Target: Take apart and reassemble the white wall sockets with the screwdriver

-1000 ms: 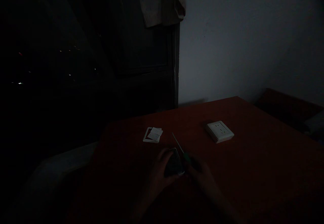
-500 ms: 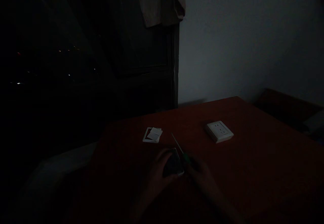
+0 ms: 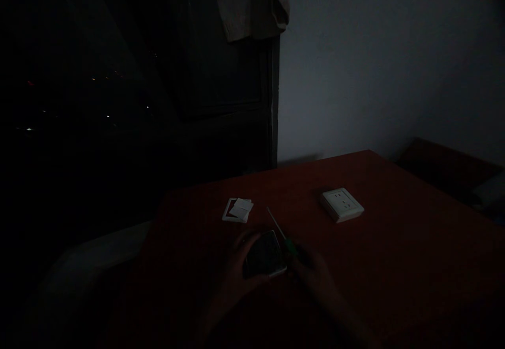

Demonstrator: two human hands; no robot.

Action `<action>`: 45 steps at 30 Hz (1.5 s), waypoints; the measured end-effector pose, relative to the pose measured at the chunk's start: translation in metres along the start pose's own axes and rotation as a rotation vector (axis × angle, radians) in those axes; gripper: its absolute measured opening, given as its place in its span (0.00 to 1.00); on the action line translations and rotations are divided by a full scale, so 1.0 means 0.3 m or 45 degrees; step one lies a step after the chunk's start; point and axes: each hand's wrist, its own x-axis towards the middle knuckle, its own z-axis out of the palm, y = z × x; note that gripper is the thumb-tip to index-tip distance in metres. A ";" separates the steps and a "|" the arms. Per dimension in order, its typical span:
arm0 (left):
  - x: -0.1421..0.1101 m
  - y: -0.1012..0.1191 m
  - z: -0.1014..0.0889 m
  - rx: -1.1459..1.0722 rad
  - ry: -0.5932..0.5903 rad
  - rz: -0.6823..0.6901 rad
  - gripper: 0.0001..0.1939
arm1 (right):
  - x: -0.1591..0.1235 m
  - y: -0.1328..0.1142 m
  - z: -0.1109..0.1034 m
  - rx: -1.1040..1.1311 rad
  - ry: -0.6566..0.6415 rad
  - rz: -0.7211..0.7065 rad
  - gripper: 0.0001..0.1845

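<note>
In the dim light my left hand (image 3: 232,275) spans a dark square piece with a white rim (image 3: 268,254); the thumb is along its near edge and the fingers at its far left side. Its exact kind is too dark to make out. My right hand (image 3: 315,275) is closed around the green handle of a screwdriver (image 3: 290,244), whose thin shaft points up and to the left, away from me. The shaft's tip touches no other thing that I can see. Beyond my left hand lies a white square frame (image 3: 228,216) with a white flat plate (image 3: 241,208) on it.
A white wall socket on a box (image 3: 342,205) sits on the reddish-brown table (image 3: 394,244) to the right. Behind the table are a pale wall (image 3: 374,65) and a dark window (image 3: 118,91). Cloth (image 3: 254,4) hangs above the table's far edge.
My left hand has shifted a little to the left, uncovering more of the dark square piece. My right hand and the screwdriver have stayed nearly still.
</note>
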 end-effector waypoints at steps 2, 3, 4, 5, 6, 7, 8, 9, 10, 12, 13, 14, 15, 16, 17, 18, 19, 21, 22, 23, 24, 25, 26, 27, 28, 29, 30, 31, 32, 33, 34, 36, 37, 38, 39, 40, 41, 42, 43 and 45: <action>-0.017 -0.012 -0.019 -0.019 0.015 -0.015 0.37 | -0.002 0.000 -0.002 -0.003 0.008 -0.017 0.22; -0.025 -0.018 -0.025 -0.022 0.021 -0.022 0.37 | -0.003 0.001 -0.002 -0.002 0.016 -0.024 0.22; -0.031 -0.023 -0.029 -0.025 0.027 -0.027 0.37 | -0.003 0.003 -0.003 0.001 0.018 -0.026 0.23; -0.037 -0.026 -0.031 -0.026 0.031 -0.027 0.37 | -0.003 0.004 -0.003 0.002 0.015 -0.022 0.23; -0.041 -0.028 -0.030 -0.025 0.038 -0.027 0.36 | -0.002 0.006 -0.003 0.003 0.008 -0.015 0.24; -0.043 -0.029 -0.028 -0.022 0.044 -0.029 0.36 | -0.002 0.007 -0.003 0.003 -0.007 -0.004 0.24; -0.044 -0.028 -0.025 -0.020 0.046 -0.034 0.35 | -0.002 0.007 -0.003 0.000 -0.024 0.012 0.25; -0.044 -0.026 -0.022 -0.021 0.046 -0.039 0.34 | -0.002 0.007 -0.003 -0.006 -0.037 0.024 0.25; -0.043 -0.022 -0.020 -0.023 0.049 -0.042 0.34 | -0.003 0.006 -0.003 -0.010 -0.033 0.027 0.25; -0.041 -0.015 -0.015 -0.036 0.058 -0.053 0.33 | -0.004 0.004 -0.005 -0.013 -0.002 0.008 0.25; -0.039 -0.011 -0.014 -0.042 0.066 -0.055 0.33 | -0.005 0.004 -0.005 -0.017 0.005 -0.010 0.25; -0.037 -0.007 -0.014 -0.045 0.071 -0.057 0.34 | -0.005 0.004 -0.006 -0.018 0.011 -0.028 0.25; -0.035 -0.004 -0.014 -0.045 0.071 -0.058 0.34 | -0.006 0.004 -0.006 -0.020 0.009 -0.038 0.25; -0.034 -0.001 -0.015 -0.043 0.068 -0.058 0.35 | -0.005 0.005 -0.006 -0.024 -0.002 -0.037 0.25; -0.032 0.002 -0.016 -0.041 0.066 -0.055 0.35 | -0.005 0.006 -0.006 -0.029 -0.015 -0.031 0.25; -0.030 0.004 -0.017 -0.036 0.067 -0.051 0.36 | -0.004 0.007 -0.006 -0.035 -0.017 -0.026 0.25; -0.029 0.005 -0.018 -0.029 0.068 -0.047 0.36 | -0.003 0.008 -0.005 -0.042 -0.011 -0.022 0.25; -0.026 0.007 -0.019 -0.020 0.076 -0.037 0.36 | -0.002 0.010 -0.005 -0.055 0.004 -0.015 0.26; -0.025 0.007 -0.019 -0.016 0.077 -0.027 0.36 | -0.002 0.011 -0.005 -0.063 0.011 -0.012 0.26; -0.024 0.007 -0.019 -0.013 0.077 -0.016 0.36 | -0.002 0.013 -0.005 -0.072 0.010 -0.008 0.26; -0.024 0.007 -0.019 -0.011 0.075 -0.004 0.37 | -0.001 0.014 -0.006 -0.079 0.004 -0.004 0.26; -0.024 0.006 -0.018 -0.008 0.076 0.005 0.37 | -0.001 0.015 -0.006 -0.084 -0.005 -0.007 0.26; -0.024 0.005 -0.016 -0.004 0.075 0.008 0.37 | -0.001 0.016 -0.006 -0.084 -0.011 -0.021 0.26; -0.024 0.003 -0.015 -0.003 0.076 0.004 0.38 | -0.001 0.017 -0.007 -0.082 -0.013 -0.038 0.25; -0.024 0.002 -0.014 -0.004 0.077 -0.002 0.38 | -0.001 0.018 -0.006 -0.076 -0.011 -0.049 0.25; -0.024 0.002 -0.014 -0.005 0.078 -0.006 0.38 | -0.001 0.019 -0.006 -0.070 -0.005 -0.054 0.24; -0.024 0.002 -0.013 -0.008 0.080 -0.007 0.38 | -0.001 0.020 -0.006 -0.064 0.001 -0.052 0.24; -0.024 0.002 -0.014 -0.009 0.079 -0.004 0.37 | -0.001 0.021 -0.005 -0.058 0.007 -0.047 0.25; -0.024 0.003 -0.015 -0.009 0.078 0.000 0.37 | -0.001 0.022 -0.005 -0.055 0.015 -0.041 0.25; -0.023 0.004 -0.016 -0.005 0.077 0.002 0.37 | -0.002 0.022 -0.004 -0.053 0.020 -0.038 0.25; -0.023 0.005 -0.018 0.002 0.072 0.000 0.37 | -0.002 0.021 -0.003 -0.056 0.024 -0.040 0.26; -0.023 0.004 -0.019 0.010 0.068 -0.006 0.37 | -0.002 0.018 -0.003 -0.073 0.023 -0.044 0.25; -0.024 0.002 -0.019 0.014 0.066 -0.003 0.37 | -0.003 0.016 -0.003 -0.080 0.022 -0.041 0.25; -0.024 -0.001 -0.018 0.018 0.069 0.005 0.37 | -0.003 0.013 -0.003 -0.082 0.019 -0.039 0.25; -0.024 -0.005 -0.016 0.020 0.074 0.016 0.37 | -0.004 0.010 -0.003 -0.081 0.012 -0.037 0.25; -0.024 -0.009 -0.015 0.022 0.077 0.031 0.37 | -0.004 0.008 -0.003 -0.077 0.010 -0.034 0.25; -0.024 -0.013 -0.013 0.025 0.078 0.045 0.37 | -0.005 0.006 -0.002 -0.071 0.007 -0.032 0.25; -0.024 -0.017 -0.011 0.026 0.077 0.053 0.37 | -0.005 0.005 -0.002 -0.063 0.007 -0.032 0.25; -0.024 -0.019 -0.009 0.025 0.076 0.054 0.38 | -0.006 0.004 -0.002 -0.056 0.011 -0.032 0.25; -0.025 -0.021 -0.008 0.025 0.067 0.049 0.38 | -0.007 0.002 -0.001 -0.050 0.024 -0.011 0.25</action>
